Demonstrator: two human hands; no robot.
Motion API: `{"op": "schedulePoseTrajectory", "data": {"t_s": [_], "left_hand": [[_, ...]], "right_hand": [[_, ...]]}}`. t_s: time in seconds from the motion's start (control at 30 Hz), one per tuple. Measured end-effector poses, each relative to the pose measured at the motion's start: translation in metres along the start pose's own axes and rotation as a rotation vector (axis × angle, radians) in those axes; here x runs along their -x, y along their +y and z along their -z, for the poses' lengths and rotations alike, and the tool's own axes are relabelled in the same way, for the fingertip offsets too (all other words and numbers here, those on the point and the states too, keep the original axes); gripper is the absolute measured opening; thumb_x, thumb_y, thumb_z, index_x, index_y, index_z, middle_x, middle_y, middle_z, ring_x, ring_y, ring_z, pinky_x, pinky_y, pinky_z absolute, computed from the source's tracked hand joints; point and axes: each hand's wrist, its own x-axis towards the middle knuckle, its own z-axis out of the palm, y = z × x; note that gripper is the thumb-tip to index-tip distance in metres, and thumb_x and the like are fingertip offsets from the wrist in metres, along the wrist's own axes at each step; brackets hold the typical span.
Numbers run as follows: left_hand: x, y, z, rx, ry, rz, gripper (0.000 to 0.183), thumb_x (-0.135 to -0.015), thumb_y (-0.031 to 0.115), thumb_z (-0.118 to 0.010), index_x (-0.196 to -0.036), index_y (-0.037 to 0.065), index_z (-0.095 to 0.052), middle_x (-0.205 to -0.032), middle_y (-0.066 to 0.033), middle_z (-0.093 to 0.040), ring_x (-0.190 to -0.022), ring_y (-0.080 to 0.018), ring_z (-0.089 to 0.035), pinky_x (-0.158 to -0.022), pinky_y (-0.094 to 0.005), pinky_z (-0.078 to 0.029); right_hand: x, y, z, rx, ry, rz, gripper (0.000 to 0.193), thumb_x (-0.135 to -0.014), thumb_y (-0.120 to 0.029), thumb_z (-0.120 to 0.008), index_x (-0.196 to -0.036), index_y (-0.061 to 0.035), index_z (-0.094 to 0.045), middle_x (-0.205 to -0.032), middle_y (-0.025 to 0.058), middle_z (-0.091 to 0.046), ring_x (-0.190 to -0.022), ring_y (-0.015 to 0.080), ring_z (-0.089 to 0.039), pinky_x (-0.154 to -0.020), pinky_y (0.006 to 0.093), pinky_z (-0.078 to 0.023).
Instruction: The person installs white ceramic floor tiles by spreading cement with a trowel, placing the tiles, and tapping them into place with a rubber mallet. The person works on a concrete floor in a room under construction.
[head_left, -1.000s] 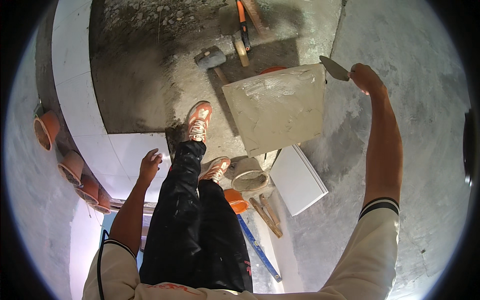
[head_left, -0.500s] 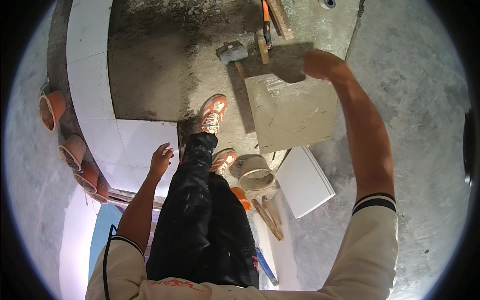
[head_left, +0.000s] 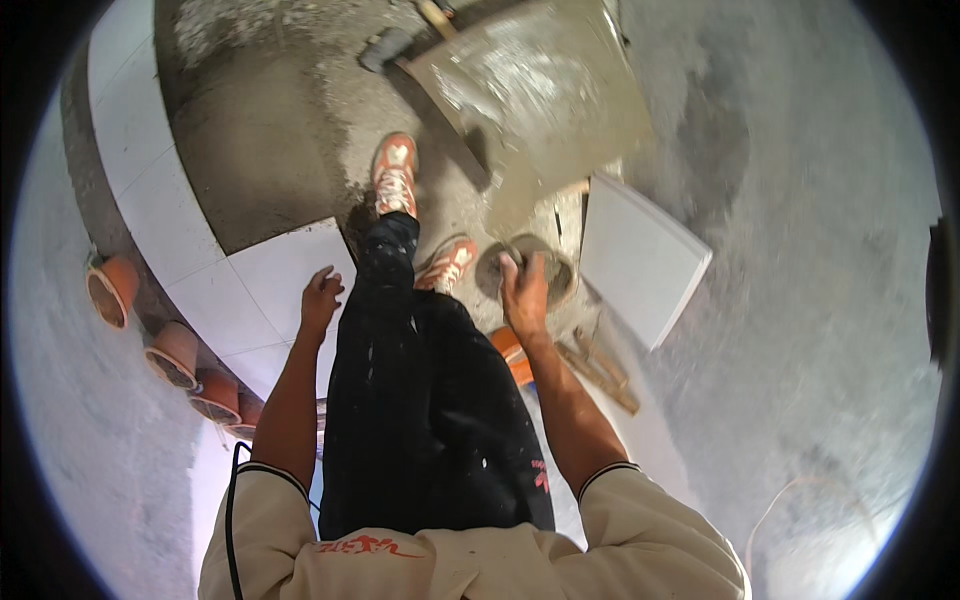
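— Two hands, listing? Right hand (head_left: 524,290) is closing round a trowel (head_left: 512,205), blade seemingly dipping at the mortar bucket (head_left: 527,272), at six o'clock from the mortar-coated tile (head_left: 540,85).
— Left hand (head_left: 320,300)?
— Hanging loosely open, holding nothing, hovering above laid white tiles (head_left: 270,285) at nine o'clock of the knee.

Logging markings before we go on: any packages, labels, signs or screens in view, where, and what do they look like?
No packages, signs or screens.
Red printed mark: on the cream shirt's lower hem, bottom centre, a wide scrawl.
Small red mark: on the black trousers' right thigh, beside the right hand's forearm.
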Motion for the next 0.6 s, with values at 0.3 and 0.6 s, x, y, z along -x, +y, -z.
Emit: {"op": "schedulePoseTrajectory", "data": {"t_s": [0.3,0.6], "left_hand": [[-0.026,0.039,-0.044,-0.235,0.007,-0.114,0.054,-0.106,0.031,-0.061,-0.155,0.008,-0.053,-0.143,-0.0153,-0.065,-0.125,-0.0272,-0.067,-0.099,-0.0438,-0.055],[-0.095,0.165,-0.102,-0.223,0.159,-0.626,0.044,-0.107,0.035,-0.058,-0.137,0.005,-0.068,-0.122,-0.0120,-0.077,-0.116,-0.0236,-0.072,-0.094,-0.0371,-0.053]], "right_hand": [[0.144,0.297,0.023,-0.119,-0.030,-0.598,0.042,-0.097,-0.032,-0.070,-0.108,0.0078,-0.063,-0.097,0.0273,-0.070,-0.094,0.0414,-0.071,-0.088,0.0501,-0.054],[-0.046,0.242,0.056,-0.513,0.058,-0.263,0.045,-0.110,-0.044,-0.058,-0.131,-0.0044,-0.066,-0.099,0.0083,-0.073,-0.088,0.0189,-0.071,-0.078,0.0332,-0.056]]}}
